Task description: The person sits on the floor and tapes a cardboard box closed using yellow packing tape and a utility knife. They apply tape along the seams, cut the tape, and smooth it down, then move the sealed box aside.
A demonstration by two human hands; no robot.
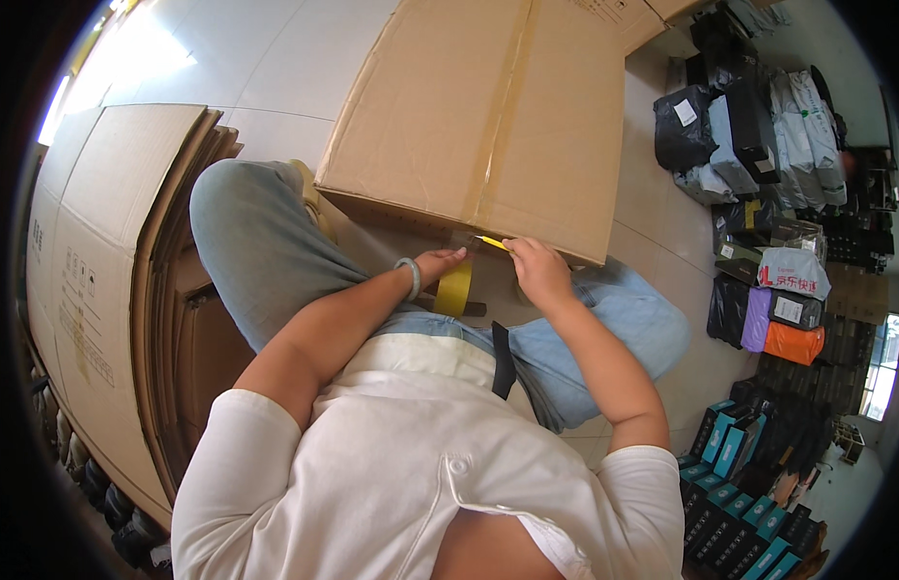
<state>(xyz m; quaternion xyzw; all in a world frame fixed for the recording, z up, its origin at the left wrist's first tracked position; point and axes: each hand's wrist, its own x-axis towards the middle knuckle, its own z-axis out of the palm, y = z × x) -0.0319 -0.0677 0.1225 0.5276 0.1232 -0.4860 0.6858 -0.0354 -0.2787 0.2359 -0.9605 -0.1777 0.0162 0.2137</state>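
A large brown cardboard box [411, 116] lies in front of me, with a strip of clear brown packing tape [507, 126] running along its top seam to the near edge. Just below that edge, my left hand [438, 265] is closed at a yellow tape roll [453, 292], seen edge-on; its fingers are partly hidden. Between my right hand's [543, 275] closed fingers is a slim yellow utility knife [493, 243]. The knife's tip points left, close to the box edge and the tape above the roll.
Flattened cardboard boxes [111, 222] lean in a stack at my left. Wrapped parcels in black, white, purple and orange [759, 222] are piled at the right. Nearer on that side, several black and teal boxes [739, 503] stand in rows. My bent knees flank the box's near end.
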